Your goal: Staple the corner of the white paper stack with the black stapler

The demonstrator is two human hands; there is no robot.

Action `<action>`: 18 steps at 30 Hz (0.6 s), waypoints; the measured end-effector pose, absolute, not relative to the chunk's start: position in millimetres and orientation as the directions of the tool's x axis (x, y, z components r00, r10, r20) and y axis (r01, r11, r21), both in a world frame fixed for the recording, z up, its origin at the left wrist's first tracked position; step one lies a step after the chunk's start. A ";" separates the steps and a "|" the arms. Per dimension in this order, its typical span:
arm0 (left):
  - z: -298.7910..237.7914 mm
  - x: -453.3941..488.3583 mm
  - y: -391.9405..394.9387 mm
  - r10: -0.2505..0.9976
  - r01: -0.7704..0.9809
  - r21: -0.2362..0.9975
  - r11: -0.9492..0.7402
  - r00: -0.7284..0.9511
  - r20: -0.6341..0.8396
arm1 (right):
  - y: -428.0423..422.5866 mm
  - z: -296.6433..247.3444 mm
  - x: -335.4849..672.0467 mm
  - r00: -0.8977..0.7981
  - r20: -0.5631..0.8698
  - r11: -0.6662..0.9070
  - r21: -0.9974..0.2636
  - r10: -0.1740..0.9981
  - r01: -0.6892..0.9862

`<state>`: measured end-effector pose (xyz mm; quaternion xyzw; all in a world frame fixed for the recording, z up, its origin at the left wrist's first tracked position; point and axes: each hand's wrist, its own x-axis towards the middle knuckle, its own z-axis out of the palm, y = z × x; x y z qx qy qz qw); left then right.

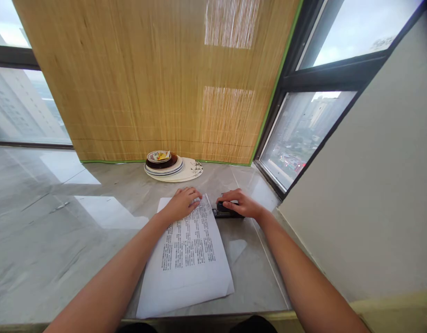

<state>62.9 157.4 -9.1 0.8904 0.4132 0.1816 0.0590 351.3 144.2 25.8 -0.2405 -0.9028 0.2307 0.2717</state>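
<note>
Sheets of printed paper [188, 277] lie on the grey marble-look ledge in front of me, with one lower corner slightly lifted. My left hand [183, 203] rests on the upper part of the paper, fingers stretched out over the print. To the right of the sheets is a black stapler [229, 210], its front end at the paper's right edge. My right hand [239, 203] is wrapped over the stapler from above and hides part of it. Whether the paper lies between the stapler's jaws I cannot tell.
A stack of plates [164, 170] stands on an oval board [190, 171] at the back, before a bamboo blind [157, 83]. A pen [59, 207] lies on the left of the ledge [105, 268]. A white wall [366, 185] and window close the right side.
</note>
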 end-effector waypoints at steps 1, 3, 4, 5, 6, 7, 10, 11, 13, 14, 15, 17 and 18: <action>-7.4 63.7 156.7 0.749 0.704 0.258 -0.662 0.605 0.270 | 143.3 26.5 350.8 -0.734 0.382 0.777 -0.549 0.562 0.309; -3.5 65.1 154.1 0.709 0.653 0.276 -0.705 0.648 0.278 | 141.5 27.9 350.4 -0.732 0.364 0.771 -0.541 0.576 0.337; -1.5 65.6 152.4 0.681 0.614 0.294 -0.732 0.675 0.285 | 140.5 28.5 350.4 -0.734 0.345 0.768 -0.528 0.585 0.363; 0.2 66.0 150.5 0.653 0.574 0.315 -0.755 0.701 0.288 | 139.6 29.0 350.4 -0.736 0.327 0.767 -0.509 0.592 0.391; 1.3 66.2 148.7 0.631 0.540 0.338 -0.771 0.723 0.282 | 138.8 29.3 350.4 -0.739 0.312 0.768 -0.488 0.597 0.415; 1.9 66.3 147.1 0.616 0.517 0.359 -0.777 0.742 0.266 | 137.9 29.4 350.2 -0.740 0.303 0.770 -0.468 0.601 0.433; 0.9 65.9 144.6 0.594 0.501 0.385 -0.775 0.785 0.174 | 135.8 28.6 347.8 -0.737 0.307 0.779 -0.427 0.602 0.458; 0.1 65.6 144.5 0.587 0.502 0.386 -0.774 0.797 0.142 | 135.2 28.3 346.4 -0.736 0.314 0.783 -0.421 0.599 0.458; -0.6 65.5 144.7 0.568 0.498 0.383 -0.778 0.818 0.091 | 133.9 28.2 343.2 -0.734 0.321 0.785 -0.416 0.599 0.459; -0.3 65.7 144.7 0.559 0.494 0.382 -0.781 0.826 0.073 | 133.2 28.5 341.6 -0.734 0.319 0.785 -0.414 0.600 0.461; 0.4 66.1 144.3 0.550 0.491 0.380 -0.784 0.833 0.061 | 132.3 28.9 340.1 -0.734 0.315 0.783 -0.410 0.602 0.467; 2.4 68.0 142.7 0.539 0.486 0.371 -0.791 0.841 0.047 | 130.2 30.3 337.4 -0.738 0.302 0.782 -0.402 0.604 0.476; 3.4 69.3 141.6 0.535 0.485 0.366 -0.794 0.843 0.044 | 129.0 31.2 336.2 -0.741 0.299 0.784 -0.401 0.601 0.474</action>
